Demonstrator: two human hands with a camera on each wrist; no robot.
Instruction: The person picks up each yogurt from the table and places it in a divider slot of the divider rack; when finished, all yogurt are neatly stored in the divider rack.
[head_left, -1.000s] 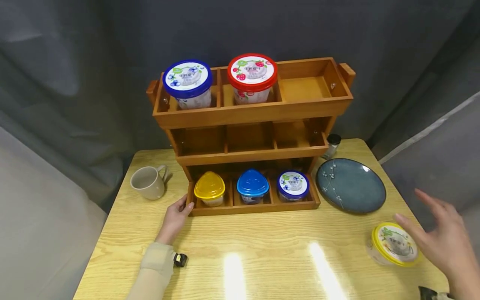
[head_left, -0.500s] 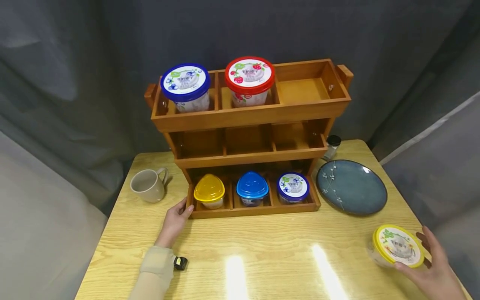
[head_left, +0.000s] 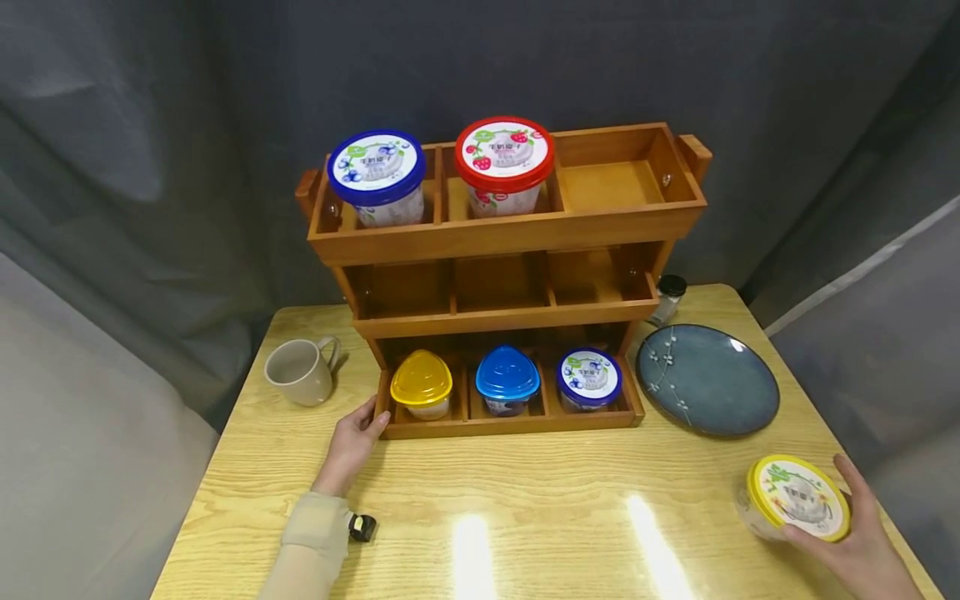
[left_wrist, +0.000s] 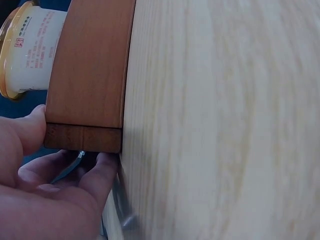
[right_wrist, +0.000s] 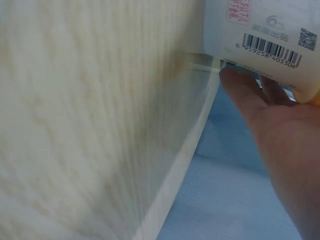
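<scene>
At the table's right side my right hand (head_left: 861, 533) holds a tub with a yellow lid (head_left: 801, 498), thumb and fingers on either side of it. In the right wrist view the tub (right_wrist: 270, 42) shows a barcode on its side. My left hand (head_left: 352, 443) grips the lower left corner of a three-tier wooden rack (head_left: 510, 425). The left wrist view has the thumb on one side of the rack's end (left_wrist: 82, 137) and the fingers on the other. Two large tubs, a blue-lidded one (head_left: 377, 171) and a red-lidded one (head_left: 505, 158), sit on the top tier.
The bottom tier holds a yellow-lidded cup (head_left: 422, 379), a blue-lidded cup (head_left: 507, 375) and a small blue-lidded tub (head_left: 589, 375). A mug (head_left: 298, 375) stands left of the rack. A dark plate (head_left: 712, 383) and a black-capped jar (head_left: 667, 302) are on the right.
My right hand has come down from above the table's right edge and taken hold of the yellow-lidded tub. The left hand keeps its grip on the rack's corner.
</scene>
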